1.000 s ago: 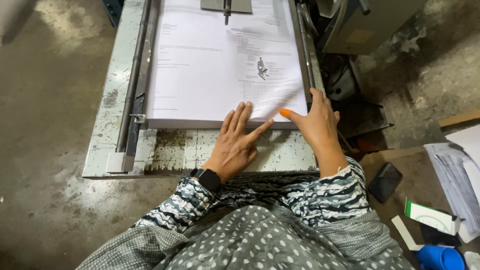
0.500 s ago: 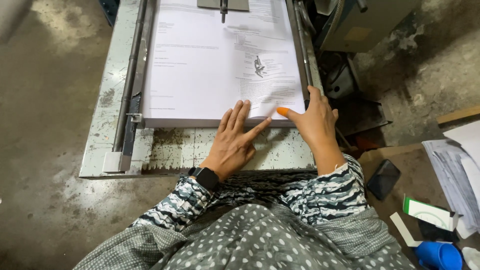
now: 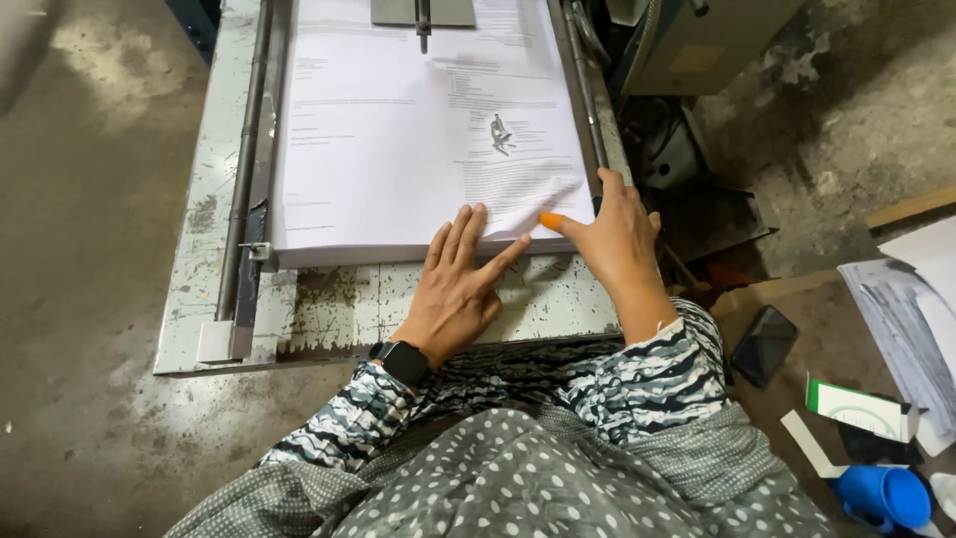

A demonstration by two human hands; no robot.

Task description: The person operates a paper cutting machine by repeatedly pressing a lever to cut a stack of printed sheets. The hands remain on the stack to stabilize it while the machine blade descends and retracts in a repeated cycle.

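Two hands work a thick paper stack [image 3: 398,149] on the scuffed metal machine table [image 3: 329,304], left hand [image 3: 460,284] flat with fingers spread over its near edge, right hand [image 3: 612,234] loosely curled around the near right corner, gripping nothing, orange-capped thumb [image 3: 554,221] on top.

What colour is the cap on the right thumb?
Orange: the thumb cap on the right hand shows best in the head view.

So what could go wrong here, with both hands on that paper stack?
The right hand curls over the paper stack corner against the metal side rail, so fingers might get pinched. The left hand presses the front edge; the top sheets could crease or slide out of line. Sheet edges might also cut bare fingertips.
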